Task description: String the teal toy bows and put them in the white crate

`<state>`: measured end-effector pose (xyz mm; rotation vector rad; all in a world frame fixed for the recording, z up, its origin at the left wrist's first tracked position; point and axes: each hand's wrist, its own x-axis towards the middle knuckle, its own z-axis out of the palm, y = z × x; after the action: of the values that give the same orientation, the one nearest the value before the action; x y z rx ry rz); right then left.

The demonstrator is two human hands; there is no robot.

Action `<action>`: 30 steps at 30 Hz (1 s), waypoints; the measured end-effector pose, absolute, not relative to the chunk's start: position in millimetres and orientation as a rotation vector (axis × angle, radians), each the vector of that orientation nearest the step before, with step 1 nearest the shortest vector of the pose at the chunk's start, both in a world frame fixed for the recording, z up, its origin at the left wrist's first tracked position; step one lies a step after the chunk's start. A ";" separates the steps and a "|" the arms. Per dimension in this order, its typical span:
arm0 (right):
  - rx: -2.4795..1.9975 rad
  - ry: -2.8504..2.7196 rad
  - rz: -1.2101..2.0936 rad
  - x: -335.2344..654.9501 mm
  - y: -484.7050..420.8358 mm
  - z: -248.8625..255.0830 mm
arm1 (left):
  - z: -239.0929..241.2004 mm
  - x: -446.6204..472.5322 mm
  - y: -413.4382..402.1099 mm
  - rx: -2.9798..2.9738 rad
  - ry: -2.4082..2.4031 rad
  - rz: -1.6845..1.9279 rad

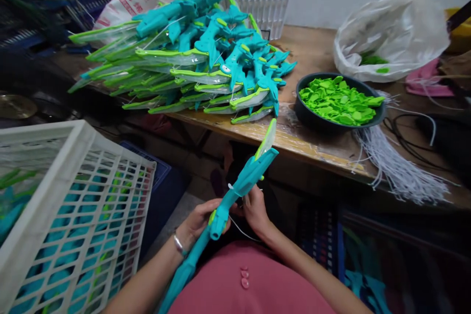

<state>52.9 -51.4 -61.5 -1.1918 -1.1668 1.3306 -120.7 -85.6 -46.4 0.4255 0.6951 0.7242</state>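
A long teal plastic toy bow [239, 181] with a lime-green and clear limb at its upper end slants across my lap. Around its middle, beside a green piece, my left hand [200, 218] is closed on the grip. My right hand [255, 208] is just behind the upper half, fingers bent in and partly covered by the toy; what they pinch is hidden. A thin white string [245, 233] loops down between my hands. On the bench lies a stacked pile of similar teal and green toy bows [206, 54].
On the wooden bench [265, 130] stands a dark bowl [305, 113] of small green plastic pieces. White strings [401, 167] hang over the edge beside it. Behind is a white plastic bag [401, 34]. A white crate [86, 157] with teal parts stands at left, a blue crate [342, 255] at lower right.
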 end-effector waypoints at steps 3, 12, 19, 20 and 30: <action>-1.169 -1.181 1.347 48.6 -58.3 -70.0 | -61.2 -118.5 -86.3 0.399 0.679 0.699; -1.102 -1.119 1.480 33.3 -73.8 -82.7 | -81.7 -125.2 -92.7 0.356 0.670 0.713; -1.091 -1.221 1.520 50.3 -67.3 -83.3 | -73.1 -132.4 -93.2 0.382 0.632 0.691; -1.103 -1.235 1.494 55.4 -65.0 -83.3 | -72.4 -133.3 -93.1 0.382 0.627 0.686; -1.136 -1.160 1.547 48.3 -74.7 -88.2 | -86.4 -121.0 -97.1 0.309 0.644 0.704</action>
<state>48.3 -74.7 -88.2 -1.1361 -1.1605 1.5474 -121.0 -97.1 -86.4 0.3090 0.6441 0.7036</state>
